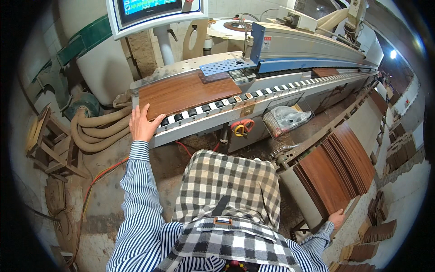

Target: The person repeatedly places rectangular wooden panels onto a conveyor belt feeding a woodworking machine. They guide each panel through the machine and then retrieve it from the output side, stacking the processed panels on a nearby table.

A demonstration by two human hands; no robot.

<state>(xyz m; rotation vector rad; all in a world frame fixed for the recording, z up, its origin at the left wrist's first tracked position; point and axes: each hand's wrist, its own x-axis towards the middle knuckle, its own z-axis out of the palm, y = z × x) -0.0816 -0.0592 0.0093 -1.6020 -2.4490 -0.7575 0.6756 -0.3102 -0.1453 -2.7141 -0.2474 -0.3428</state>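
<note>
A brown wood-grain panel [190, 93] lies flat on the bed of a long machine, its far right part beneath a blue perforated plate [226, 67]. My left hand [143, 123] rests against the panel's near left corner, fingers spread and thumb along the front edge. Low on the right, my right hand [336, 218] grips the near corner of another brown panel [319, 179]. That panel tops a stack lying on a roller stand [301, 192]; the fingers beneath its edge are partly hidden.
A conveyor track of black and white pads [222, 104] runs off to the far right. Scissors [242, 128] with red and yellow handles hang on the machine front, beside a wire basket [287, 120] holding clear plastic. A screen [149, 10] stands above; ribbed hoses [97, 131] and a wooden stool [52, 140] are left.
</note>
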